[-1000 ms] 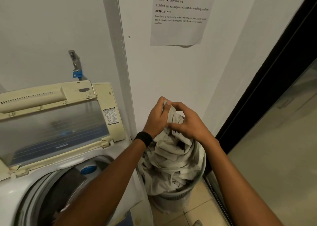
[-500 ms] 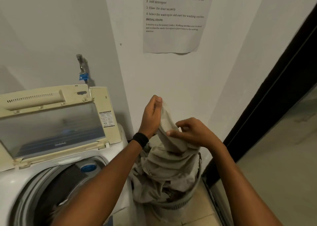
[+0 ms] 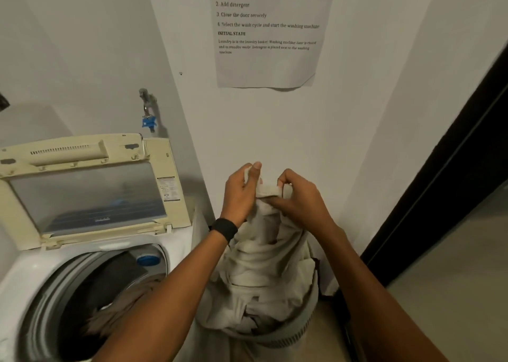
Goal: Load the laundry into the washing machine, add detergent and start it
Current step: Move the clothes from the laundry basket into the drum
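Up from the basket (image 3: 288, 331) hangs a crumpled, pale beige garment (image 3: 264, 257).

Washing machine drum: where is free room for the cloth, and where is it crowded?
Free: the dark drum opening, between the raised lid and the brown garment. Crowded: the laundry basket, heaped with beige cloth.

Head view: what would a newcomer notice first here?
The left hand and right hand grip a pale cloth over the basket at the centre. At the left stands the washing machine, lid raised, some laundry inside. A printed task sheet hangs on the wall above.
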A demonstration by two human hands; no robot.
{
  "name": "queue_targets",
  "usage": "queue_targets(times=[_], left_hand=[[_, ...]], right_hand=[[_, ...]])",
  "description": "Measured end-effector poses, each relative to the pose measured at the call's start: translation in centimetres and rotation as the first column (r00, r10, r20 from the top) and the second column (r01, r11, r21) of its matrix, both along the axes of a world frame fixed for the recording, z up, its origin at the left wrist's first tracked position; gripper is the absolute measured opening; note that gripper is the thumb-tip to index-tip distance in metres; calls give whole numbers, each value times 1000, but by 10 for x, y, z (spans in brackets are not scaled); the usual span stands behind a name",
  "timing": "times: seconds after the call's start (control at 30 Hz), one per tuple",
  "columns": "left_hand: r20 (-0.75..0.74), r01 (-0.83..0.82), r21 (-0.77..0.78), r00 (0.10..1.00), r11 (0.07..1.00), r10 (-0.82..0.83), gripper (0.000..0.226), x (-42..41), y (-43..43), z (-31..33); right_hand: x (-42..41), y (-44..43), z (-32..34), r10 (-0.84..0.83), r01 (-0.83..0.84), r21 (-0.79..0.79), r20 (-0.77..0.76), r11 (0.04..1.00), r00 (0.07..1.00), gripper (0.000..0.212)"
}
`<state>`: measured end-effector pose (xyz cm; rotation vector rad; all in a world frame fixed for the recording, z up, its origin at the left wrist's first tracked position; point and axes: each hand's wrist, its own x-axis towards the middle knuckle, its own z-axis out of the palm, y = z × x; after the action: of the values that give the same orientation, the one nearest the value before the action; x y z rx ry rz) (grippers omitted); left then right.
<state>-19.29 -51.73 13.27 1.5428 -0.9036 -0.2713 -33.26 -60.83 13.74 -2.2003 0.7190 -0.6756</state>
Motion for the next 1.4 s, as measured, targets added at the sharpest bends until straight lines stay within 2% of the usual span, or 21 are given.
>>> queue_targets(times=[0.1, 0.17, 0.2, 0.27, 0.33, 0.4, 0.47, 0.53, 0.63, 0.7, 0.73, 0.8, 0.87, 0.93, 1.0, 1.07, 1.2, 1.33, 1.4], left_hand=[[-92, -119, 20, 988, 993, 121, 52, 7, 1, 6], [-149, -149, 27, 977, 989, 151, 54, 8, 3, 5], [-153, -151, 29, 976, 988, 154, 56, 6, 5, 4], [-107, -119, 12, 987, 993, 120, 58, -2, 7, 2], [-46, -3, 3, 999, 1000, 3, 62, -7, 8, 0], [-8, 142, 56, 990, 988, -142, 62, -9, 7, -2], [25, 225, 137, 973, 965, -230, 48, -12, 6, -3], [25, 218, 143, 974, 965, -224, 37, -16, 5, -2], [-59, 30, 52, 998, 998, -27, 35, -14, 4, 4], [-158, -98, 15, 982, 995, 99, 40, -4, 6, 8], [-208, -126, 4, 970, 992, 124, 44, 1, 9, 11], [-239, -126, -12, 964, 992, 119, 48, 5, 11, 13], [-187, -72, -11, 980, 997, 69, 43, -3, 11, 14], [-145, 15, 4, 989, 1000, -14, 40, -18, 7, 11], [-156, 123, 23, 981, 992, -118, 50, -29, 3, 6], [-180, 197, 19, 965, 980, -191, 50, -37, -1, 3], [-108, 146, -26, 983, 989, -148, 24, -41, -1, 3], [-86, 62, -23, 994, 998, -64, 31, -40, -2, 4], [-129, -15, -34, 992, 999, 10, 32, -36, -4, 2]], right_hand=[[-16, -12, -6, 191, -180, 65, -237, 981, 953, 26], [-26, -18, -6, 207, -191, 83, -274, 978, 939, 20], [-29, -20, -5, 189, -174, 86, -229, 981, 955, 18], [-30, -22, -2, 109, -105, 95, -42, 990, 993, 15], [-25, -19, 3, 21, -42, 123, 161, 992, 987, 15], [-18, -14, 6, -4, -32, 135, 260, 990, 966, 15], [-11, -11, 7, 23, -55, 114, 258, 992, 966, 11], [-9, -12, 9, 41, -75, 130, 244, 989, 969, 13], [-19, -20, 6, 114, -151, 172, 208, 974, 971, 24], [-32, -26, 0, 190, -202, 149, 92, 968, 977, 31], [-38, -30, -4, 184, -191, 142, 58, 971, 981, 27], [-46, -36, -5, 102, -116, 139, 108, 983, 989, 11], [-48, -38, -2, 51, -90, 166, 224, 982, 973, 11], [-44, -32, 5, 78, -126, 158, 280, 979, 957, 9], [-34, -21, 10, 143, -180, 110, 282, 977, 949, 2], [-25, -10, 13, 221, -251, 68, 293, 966, 930, 14], [-22, -1, 11, 276, -322, 140, 269, 936, 923, 19], [-25, 8, 1, 240, -286, 153, 261, 946, 935, 35], [-30, 12, -6, 197, -250, 170, 274, 953, 941, 38]])
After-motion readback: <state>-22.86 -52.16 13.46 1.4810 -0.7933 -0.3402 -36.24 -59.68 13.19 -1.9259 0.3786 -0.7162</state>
